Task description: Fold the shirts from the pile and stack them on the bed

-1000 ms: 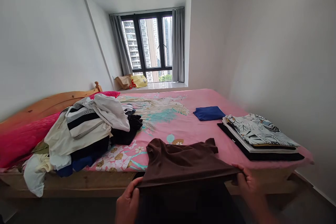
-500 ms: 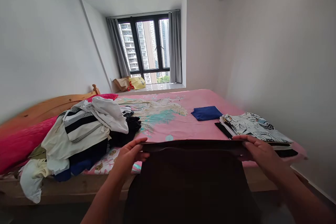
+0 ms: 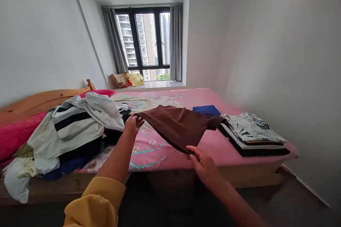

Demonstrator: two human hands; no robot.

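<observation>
A dark brown shirt (image 3: 179, 125) is spread in the air and over the pink bed, with what looks like a sleeve reaching right towards the folded pile. At its left corner, my left hand (image 3: 134, 123) pinches the edge. My right hand (image 3: 201, 161) grips the near edge lower down, thumb and fingers closed on the cloth. Behind the shirt lies a folded blue cloth (image 3: 206, 110), partly covered from view. To the right sits a stack of folded clothes (image 3: 254, 129), a black-and-white patterned one on top.
A heap of loose clothes (image 3: 77, 127) covers the bed's left side, against red pillows (image 3: 18, 138) and a wooden headboard (image 3: 48, 102). The bed's wooden edge (image 3: 170, 177) runs in front of me. Bags (image 3: 135, 79) rest on the window sill.
The brown shirt, earlier hanging down in front of me between both hands, now stretches forward over the bed. My right hand has moved left and down; my left hand has risen slightly.
</observation>
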